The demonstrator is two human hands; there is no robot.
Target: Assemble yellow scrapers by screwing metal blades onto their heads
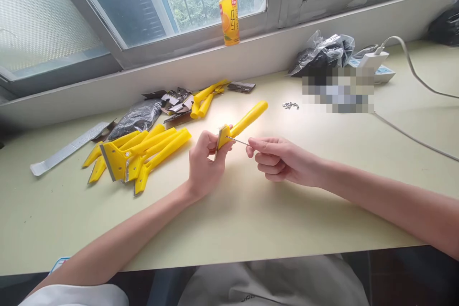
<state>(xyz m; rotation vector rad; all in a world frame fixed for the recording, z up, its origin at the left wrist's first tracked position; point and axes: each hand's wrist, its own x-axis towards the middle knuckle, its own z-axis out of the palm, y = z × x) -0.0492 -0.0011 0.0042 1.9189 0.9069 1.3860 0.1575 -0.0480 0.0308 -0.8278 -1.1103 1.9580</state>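
- Left hand curls firmly around the blade end of a yellow scraper, held above the table, its handle slanting up and right.
- Right hand half-closed, thumb and forefinger pinching a thin metal rod; its far tip meets the scraper's head.
- Bottle upright by the window – yellow-orange through its lower part, clear above.
- Clear plastic bag, back right: something black inside – I can't tell what.
- Dark plastic bag, left, behind the scraper pile; contents unreadable from here.
- Small metal pieces heaped loose on the tabletop, beyond the right hand.
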